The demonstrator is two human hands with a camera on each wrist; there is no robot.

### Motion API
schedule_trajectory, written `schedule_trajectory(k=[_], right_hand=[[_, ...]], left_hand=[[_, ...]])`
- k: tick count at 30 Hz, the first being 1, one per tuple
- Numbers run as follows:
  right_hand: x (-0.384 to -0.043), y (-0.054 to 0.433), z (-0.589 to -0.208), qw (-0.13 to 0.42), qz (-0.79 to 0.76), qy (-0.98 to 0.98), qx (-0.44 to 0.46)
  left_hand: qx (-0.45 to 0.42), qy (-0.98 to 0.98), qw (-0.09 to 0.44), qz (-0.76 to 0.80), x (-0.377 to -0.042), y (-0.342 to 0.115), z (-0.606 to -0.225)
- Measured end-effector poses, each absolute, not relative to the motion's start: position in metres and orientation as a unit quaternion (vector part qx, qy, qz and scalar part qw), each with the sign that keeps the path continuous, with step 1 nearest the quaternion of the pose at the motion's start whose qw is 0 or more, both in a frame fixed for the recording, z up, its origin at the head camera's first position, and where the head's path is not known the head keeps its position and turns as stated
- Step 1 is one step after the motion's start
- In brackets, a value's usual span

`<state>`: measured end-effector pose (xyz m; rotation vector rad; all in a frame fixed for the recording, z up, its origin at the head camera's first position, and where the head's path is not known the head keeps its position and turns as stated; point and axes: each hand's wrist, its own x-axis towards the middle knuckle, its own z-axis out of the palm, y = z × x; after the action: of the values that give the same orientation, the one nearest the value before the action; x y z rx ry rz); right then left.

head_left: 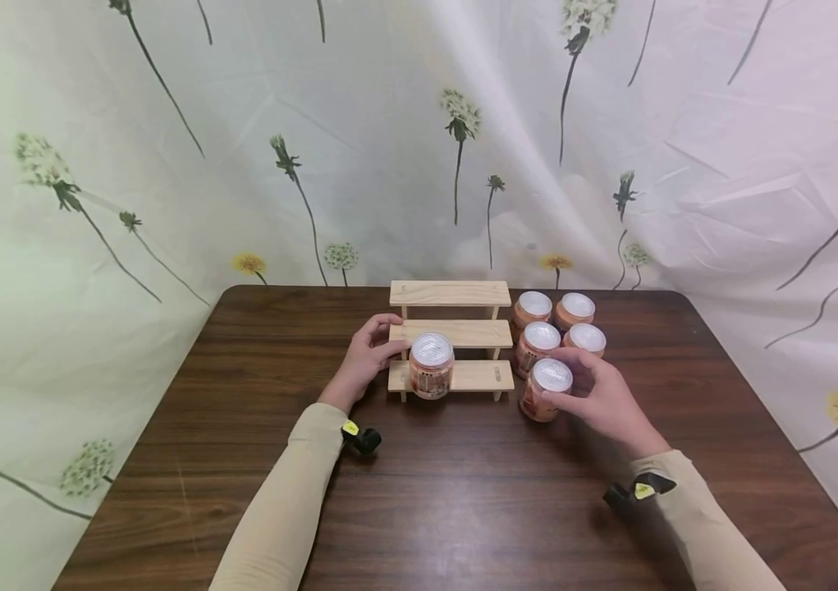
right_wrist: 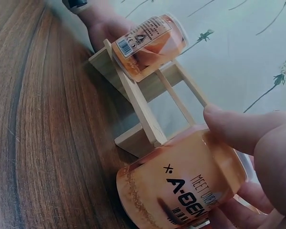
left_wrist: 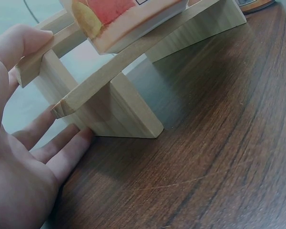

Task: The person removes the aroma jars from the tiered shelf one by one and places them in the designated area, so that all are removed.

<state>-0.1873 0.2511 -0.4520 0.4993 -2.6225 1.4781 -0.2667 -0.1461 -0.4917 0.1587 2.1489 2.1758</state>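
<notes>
A three-step wooden stand (head_left: 451,334) is on the dark table. My left hand (head_left: 365,361) holds its left end, with thumb and index finger at the middle step and the other fingers (left_wrist: 69,151) against the side. On the lowest step, toward the left, stands an orange-labelled jar (head_left: 431,373) with a silvery lid. My right hand (head_left: 606,402) grips a similar jar (head_left: 546,392) just right of the stand, thumb (right_wrist: 238,129) on one side and fingers on the other. Whether that jar touches the table is unclear.
Several matching jars (head_left: 534,305) are grouped behind the right hand, close to the stand's right end. A pale curtain (head_left: 389,164) with dandelion prints hangs along the table's far edge. Wood-grain tabletop (head_left: 463,492) stretches in front of the stand.
</notes>
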Motion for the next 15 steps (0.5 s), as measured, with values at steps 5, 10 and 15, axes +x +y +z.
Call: schedule_trajectory(k=[5,10,15], right_hand=[[-0.188,0.250,-0.451,0.061,0.471,-0.864,0.169],[-0.187,0.244,-0.437,0.094,0.455,-0.866,0.186],[-0.191,0.224,-0.424,0.136,0.462,-0.846,0.228]], left_hand=[[0.054,0.705,0.036,0.706,-0.267,-0.145,-0.492],[0.054,0.703,0.036,0.708,-0.267,-0.145,-0.493],[0.054,0.700,0.037,0.711,-0.266,-0.145,-0.493]])
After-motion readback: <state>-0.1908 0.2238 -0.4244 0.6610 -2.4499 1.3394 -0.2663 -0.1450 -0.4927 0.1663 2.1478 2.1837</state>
